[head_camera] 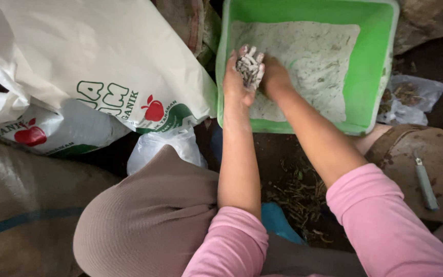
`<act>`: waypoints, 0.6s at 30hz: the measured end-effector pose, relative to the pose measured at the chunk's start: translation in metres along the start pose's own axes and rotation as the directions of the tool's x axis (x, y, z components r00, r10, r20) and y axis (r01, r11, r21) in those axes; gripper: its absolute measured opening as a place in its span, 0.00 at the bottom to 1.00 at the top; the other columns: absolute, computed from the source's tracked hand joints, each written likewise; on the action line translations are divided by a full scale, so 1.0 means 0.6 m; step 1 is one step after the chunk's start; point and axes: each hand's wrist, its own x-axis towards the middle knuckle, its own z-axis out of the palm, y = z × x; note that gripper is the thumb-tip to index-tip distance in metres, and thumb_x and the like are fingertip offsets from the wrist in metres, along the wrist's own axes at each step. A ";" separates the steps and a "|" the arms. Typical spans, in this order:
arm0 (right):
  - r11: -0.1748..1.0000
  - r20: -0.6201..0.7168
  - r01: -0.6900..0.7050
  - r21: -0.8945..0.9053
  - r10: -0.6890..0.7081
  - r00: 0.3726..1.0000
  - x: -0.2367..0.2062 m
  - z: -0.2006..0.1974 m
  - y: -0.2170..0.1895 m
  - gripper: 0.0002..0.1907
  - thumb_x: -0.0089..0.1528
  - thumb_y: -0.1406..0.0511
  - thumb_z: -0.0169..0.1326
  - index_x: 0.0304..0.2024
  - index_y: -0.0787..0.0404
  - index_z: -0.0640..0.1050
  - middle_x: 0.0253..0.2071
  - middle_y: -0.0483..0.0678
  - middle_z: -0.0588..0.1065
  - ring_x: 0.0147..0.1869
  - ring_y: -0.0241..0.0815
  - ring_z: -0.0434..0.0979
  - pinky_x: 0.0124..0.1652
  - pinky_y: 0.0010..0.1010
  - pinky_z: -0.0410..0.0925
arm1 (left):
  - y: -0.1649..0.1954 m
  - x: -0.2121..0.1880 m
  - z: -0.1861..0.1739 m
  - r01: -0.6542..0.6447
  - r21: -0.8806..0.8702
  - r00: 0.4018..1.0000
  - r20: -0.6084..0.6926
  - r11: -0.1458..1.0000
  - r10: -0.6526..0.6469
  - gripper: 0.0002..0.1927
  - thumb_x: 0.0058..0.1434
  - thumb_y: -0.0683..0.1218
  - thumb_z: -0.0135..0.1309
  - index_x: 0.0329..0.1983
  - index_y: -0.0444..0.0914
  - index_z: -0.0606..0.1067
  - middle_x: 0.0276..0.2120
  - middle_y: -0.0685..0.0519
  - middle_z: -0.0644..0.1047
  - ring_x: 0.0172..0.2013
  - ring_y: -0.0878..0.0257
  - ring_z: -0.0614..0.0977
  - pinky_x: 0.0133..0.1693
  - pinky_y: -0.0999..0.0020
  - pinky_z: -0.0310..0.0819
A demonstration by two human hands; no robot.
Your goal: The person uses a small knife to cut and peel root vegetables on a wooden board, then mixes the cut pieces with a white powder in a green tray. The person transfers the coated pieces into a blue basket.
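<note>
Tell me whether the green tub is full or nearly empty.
Nearly empty: the green tub holds only a thin pale powdery layer across its floor; its walls show bare.

The tub [373,66] is bright green, its powder [314,56] pale grey. The pellets [249,66] are grey-white. The sack [93,56] is white with green lettering and a red apple. The sleeves [380,225] are pink, the cloth [149,220] taupe.

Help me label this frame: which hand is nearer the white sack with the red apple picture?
Left. The left hand is just right of the white sack; the right hand lies farther right, over the green tub.
</note>
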 end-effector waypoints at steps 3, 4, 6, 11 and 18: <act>0.991 0.118 0.035 -0.131 -0.019 0.993 -0.031 -0.002 -0.005 0.27 0.62 0.61 0.58 0.61 0.63 0.71 0.63 0.61 0.69 0.63 0.61 0.71 0.57 0.48 0.68 | 0.000 -0.019 0.002 0.040 -0.046 0.999 0.018 0.998 -0.039 0.26 0.76 0.58 0.34 0.67 0.40 0.68 0.60 0.51 0.76 0.56 0.51 0.79 0.51 0.56 0.78; 0.986 0.148 0.015 -0.164 0.010 0.989 -0.046 -0.002 -0.005 0.26 0.62 0.62 0.58 0.62 0.62 0.71 0.63 0.62 0.69 0.61 0.62 0.73 0.56 0.48 0.69 | 0.002 -0.027 0.002 0.053 -0.060 0.998 0.029 0.997 -0.051 0.26 0.76 0.58 0.33 0.67 0.41 0.67 0.61 0.51 0.75 0.58 0.51 0.78 0.53 0.55 0.77; 0.978 0.200 -0.008 -0.209 0.051 0.979 -0.075 -0.005 0.001 0.27 0.61 0.63 0.57 0.63 0.61 0.71 0.64 0.62 0.68 0.59 0.63 0.74 0.54 0.49 0.70 | 0.000 -0.045 0.004 0.082 -0.090 0.994 0.085 0.993 -0.074 0.26 0.76 0.58 0.32 0.68 0.41 0.67 0.62 0.50 0.74 0.60 0.49 0.77 0.56 0.53 0.76; 0.989 0.167 -0.010 -0.147 0.035 0.985 -0.129 -0.031 0.029 0.22 0.57 0.65 0.61 0.55 0.60 0.78 0.58 0.63 0.71 0.56 0.65 0.76 0.53 0.48 0.71 | -0.014 -0.075 0.016 0.143 -0.077 0.985 0.107 0.987 -0.134 0.24 0.78 0.56 0.31 0.69 0.42 0.66 0.64 0.48 0.73 0.61 0.47 0.76 0.59 0.51 0.73; 0.735 0.155 -0.209 0.645 0.142 0.978 -0.187 -0.120 0.082 0.14 0.61 0.70 0.60 0.50 0.64 0.79 0.45 0.52 0.80 0.46 0.46 0.81 0.44 0.35 0.75 | -0.058 -0.100 0.010 0.182 -0.005 0.983 0.027 0.983 -0.182 0.25 0.76 0.56 0.30 0.66 0.41 0.69 0.62 0.49 0.74 0.59 0.47 0.77 0.57 0.51 0.74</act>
